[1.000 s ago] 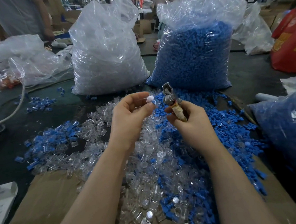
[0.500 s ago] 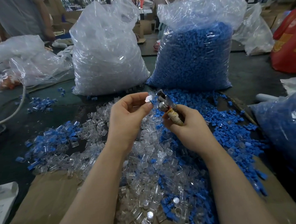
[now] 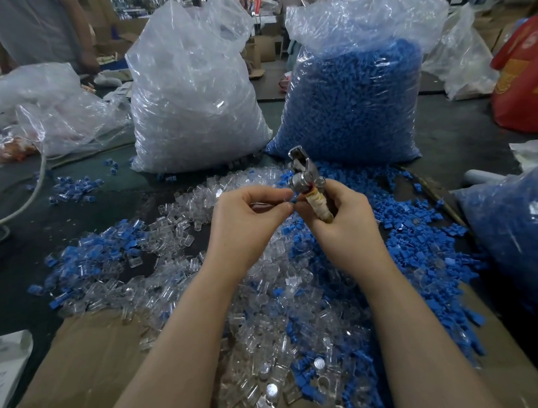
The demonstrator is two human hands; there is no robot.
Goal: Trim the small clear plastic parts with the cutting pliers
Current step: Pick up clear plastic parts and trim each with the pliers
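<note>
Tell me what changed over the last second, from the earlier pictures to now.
The left hand, pinching a small clear part that is barely visible now, closed the gap to the right hand until their fingertips meet below the head of the pliers. The pliers tipped left, then came back up. The right hand's grip on the handle, both big bags and the loose piles stayed as they were.

Both bare forearms reach forward, the left hand pinching thumb to fingertips beside the fist-curled right hand.
</note>
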